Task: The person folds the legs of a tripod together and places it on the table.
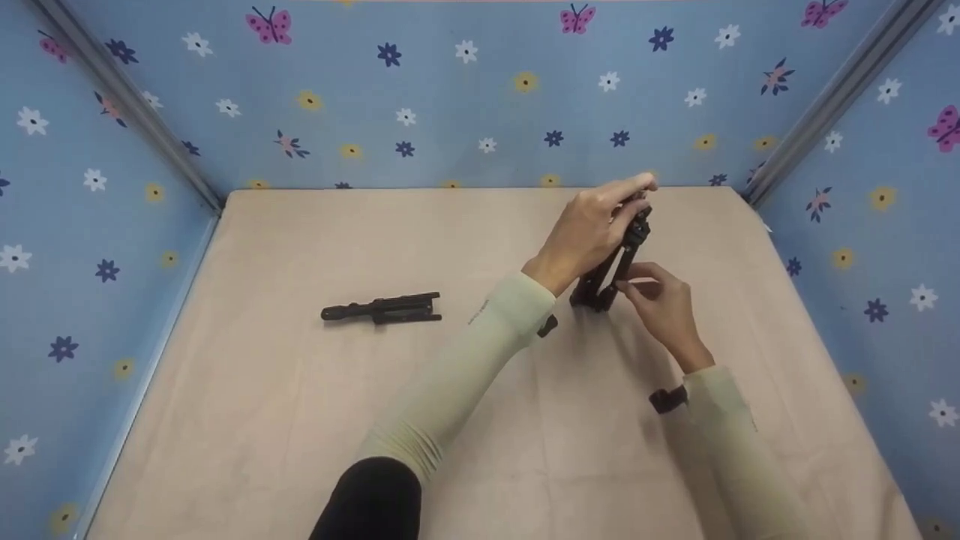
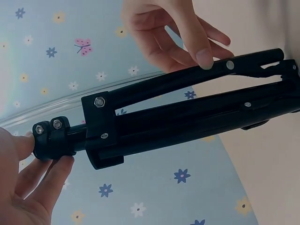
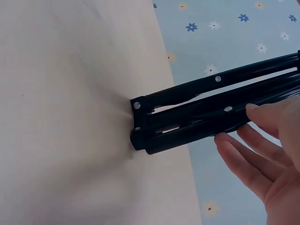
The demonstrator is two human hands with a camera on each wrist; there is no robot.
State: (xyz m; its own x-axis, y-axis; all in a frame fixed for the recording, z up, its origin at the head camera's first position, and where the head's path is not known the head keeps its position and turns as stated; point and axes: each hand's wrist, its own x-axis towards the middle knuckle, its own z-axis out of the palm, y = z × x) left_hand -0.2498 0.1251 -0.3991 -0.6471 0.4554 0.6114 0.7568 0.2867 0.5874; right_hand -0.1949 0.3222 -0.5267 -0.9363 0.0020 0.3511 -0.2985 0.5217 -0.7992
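Upright and slightly tilted, a black folding tripod stand has its legs folded close together, with its foot end low at the table. My left hand grips its upper end; in the left wrist view the thumb and fingers pinch the bolted collar. Lower down, my right hand pinches one of the legs between thumb and fingers. The right wrist view shows this hand at the leg near a rivet. Another folded black frame lies on the table, left of both hands.
A pale cloth covers the table. Blue panels printed with flowers and butterflies stand at the back and both sides, with grey posts at the corners. A small black device sits at the right wrist.
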